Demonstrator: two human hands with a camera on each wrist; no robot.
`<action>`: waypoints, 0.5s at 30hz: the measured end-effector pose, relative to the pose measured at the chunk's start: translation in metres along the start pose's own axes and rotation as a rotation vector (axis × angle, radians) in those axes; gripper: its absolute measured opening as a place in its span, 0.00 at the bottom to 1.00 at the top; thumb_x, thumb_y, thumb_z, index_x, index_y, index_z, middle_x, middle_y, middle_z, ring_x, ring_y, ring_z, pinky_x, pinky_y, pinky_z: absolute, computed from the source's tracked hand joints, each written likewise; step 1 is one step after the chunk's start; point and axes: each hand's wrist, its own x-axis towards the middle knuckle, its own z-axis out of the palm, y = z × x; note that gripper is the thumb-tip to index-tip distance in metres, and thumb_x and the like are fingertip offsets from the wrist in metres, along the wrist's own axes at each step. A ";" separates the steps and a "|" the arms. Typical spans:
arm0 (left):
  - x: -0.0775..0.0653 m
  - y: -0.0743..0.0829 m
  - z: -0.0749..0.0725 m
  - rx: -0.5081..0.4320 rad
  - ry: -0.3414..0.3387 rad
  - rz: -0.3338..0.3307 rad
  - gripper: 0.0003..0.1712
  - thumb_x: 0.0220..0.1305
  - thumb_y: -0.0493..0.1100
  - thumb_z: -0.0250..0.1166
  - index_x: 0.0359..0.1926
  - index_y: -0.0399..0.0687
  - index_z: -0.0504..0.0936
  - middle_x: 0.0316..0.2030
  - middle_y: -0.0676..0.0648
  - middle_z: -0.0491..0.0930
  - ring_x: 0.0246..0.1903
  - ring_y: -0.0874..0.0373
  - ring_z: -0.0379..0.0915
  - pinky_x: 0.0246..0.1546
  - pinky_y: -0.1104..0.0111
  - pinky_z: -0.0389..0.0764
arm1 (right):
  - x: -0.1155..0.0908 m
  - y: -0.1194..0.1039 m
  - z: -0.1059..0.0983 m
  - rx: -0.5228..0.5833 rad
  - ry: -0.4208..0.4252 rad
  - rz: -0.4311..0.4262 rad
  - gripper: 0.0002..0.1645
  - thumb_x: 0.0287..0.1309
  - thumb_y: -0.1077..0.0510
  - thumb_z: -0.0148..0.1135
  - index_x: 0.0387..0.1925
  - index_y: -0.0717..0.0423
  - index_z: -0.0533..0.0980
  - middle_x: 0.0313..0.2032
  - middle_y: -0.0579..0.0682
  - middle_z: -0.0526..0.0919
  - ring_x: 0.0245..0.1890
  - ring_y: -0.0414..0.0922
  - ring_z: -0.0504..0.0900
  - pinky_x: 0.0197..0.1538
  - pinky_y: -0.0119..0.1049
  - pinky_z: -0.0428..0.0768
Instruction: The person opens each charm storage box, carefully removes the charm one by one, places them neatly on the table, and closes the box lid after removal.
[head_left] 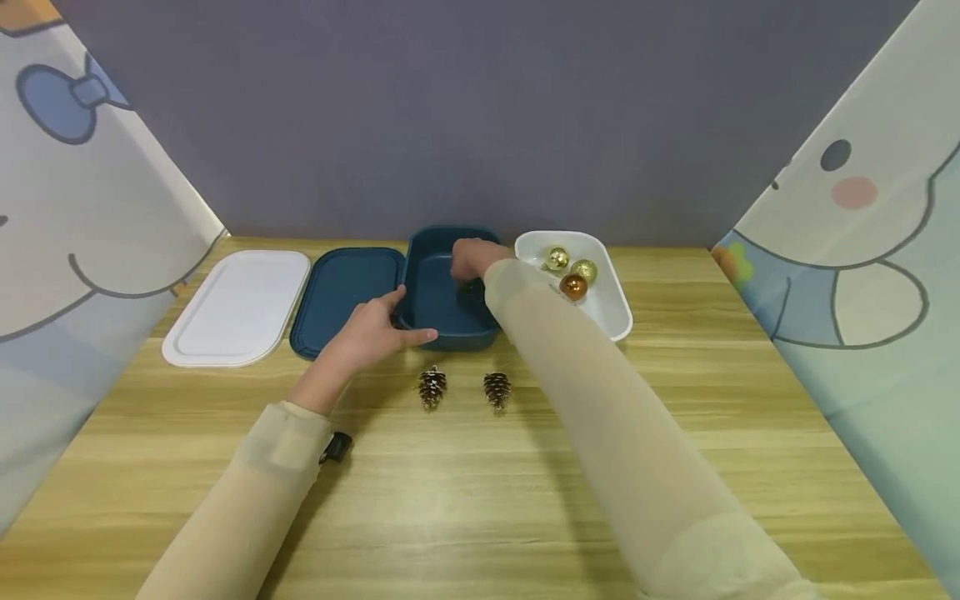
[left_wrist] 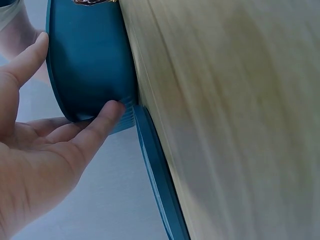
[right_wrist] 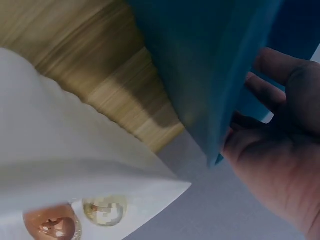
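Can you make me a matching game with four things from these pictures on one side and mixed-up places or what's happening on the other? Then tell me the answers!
Things
1. White lid
2. Two pine cones
3. Three shiny balls
4. Blue box

Clues
A. Inside the white box
B. Has the right grip reaching into it
C. Just left of the blue lid
D. On the table, in front of the blue box

Right pairs
1-C, 2-D, 3-A, 4-B
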 end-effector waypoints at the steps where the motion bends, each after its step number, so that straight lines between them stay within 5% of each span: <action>1: 0.001 0.001 0.000 -0.001 0.000 0.002 0.66 0.67 0.67 0.72 0.87 0.46 0.43 0.82 0.32 0.56 0.79 0.34 0.59 0.74 0.38 0.70 | -0.001 0.000 0.001 -0.005 0.000 0.007 0.17 0.79 0.54 0.53 0.62 0.51 0.78 0.65 0.51 0.76 0.53 0.49 0.74 0.52 0.42 0.74; 4: 0.002 0.003 0.001 -0.001 -0.002 0.006 0.66 0.66 0.67 0.72 0.87 0.46 0.43 0.82 0.32 0.57 0.78 0.34 0.60 0.73 0.38 0.71 | -0.005 -0.002 0.003 -0.022 0.000 0.022 0.20 0.76 0.52 0.60 0.65 0.49 0.77 0.64 0.49 0.77 0.49 0.47 0.76 0.49 0.41 0.76; 10: 0.002 0.002 0.000 -0.004 -0.009 -0.004 0.65 0.68 0.65 0.72 0.87 0.45 0.43 0.83 0.32 0.54 0.80 0.34 0.57 0.75 0.38 0.69 | -0.008 -0.012 0.007 -0.049 -0.039 0.018 0.22 0.75 0.55 0.63 0.66 0.50 0.76 0.62 0.52 0.80 0.25 0.40 0.80 0.33 0.33 0.81; 15: 0.002 -0.001 0.000 -0.001 -0.002 0.005 0.64 0.68 0.66 0.72 0.87 0.44 0.43 0.83 0.32 0.55 0.79 0.34 0.58 0.73 0.38 0.71 | -0.010 -0.017 0.010 -0.038 -0.055 0.031 0.22 0.74 0.54 0.66 0.65 0.50 0.76 0.69 0.52 0.76 0.29 0.42 0.86 0.36 0.33 0.87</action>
